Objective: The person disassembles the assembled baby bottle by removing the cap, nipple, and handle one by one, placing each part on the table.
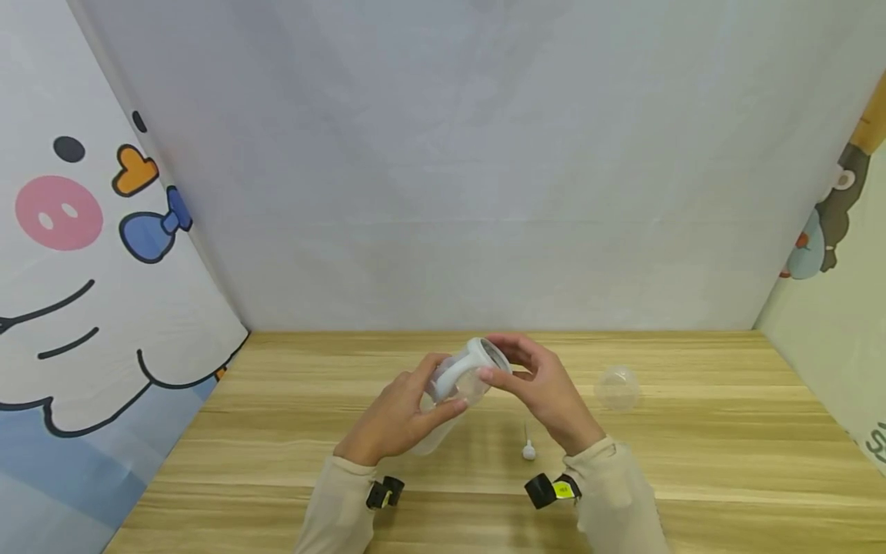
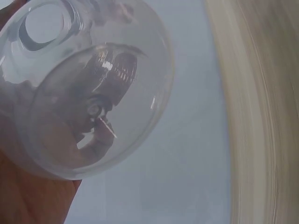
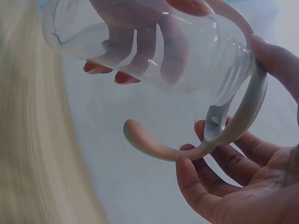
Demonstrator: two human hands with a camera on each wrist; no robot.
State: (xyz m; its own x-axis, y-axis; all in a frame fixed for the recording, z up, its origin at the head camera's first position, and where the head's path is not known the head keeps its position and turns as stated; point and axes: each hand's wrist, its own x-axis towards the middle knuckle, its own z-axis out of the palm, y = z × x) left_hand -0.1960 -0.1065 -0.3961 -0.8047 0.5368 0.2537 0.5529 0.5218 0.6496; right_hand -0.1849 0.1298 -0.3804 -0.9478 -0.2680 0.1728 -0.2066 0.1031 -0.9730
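Note:
A clear baby bottle [image 1: 469, 391] is tilted above the table, its neck end up and to the right. My left hand [image 1: 393, 419] grips its body; in the right wrist view, these fingers show through the clear wall. A white two-handled ring [image 3: 254, 100] sits around the neck end. My right hand [image 1: 547, 388] holds this ring, thumb on the near side and fingertips at one curved handle. In the left wrist view, the bottle's round base [image 2: 154, 112] faces the camera. Whether the ring is seated or loose, I cannot tell.
A clear dome-shaped cap [image 1: 617, 387] lies on the wooden table [image 1: 713, 431] to the right. A small white ball with a thin stem [image 1: 529, 450] lies nearer, between the forearms. A pale cloth wall [image 1: 484, 192] stands behind the table.

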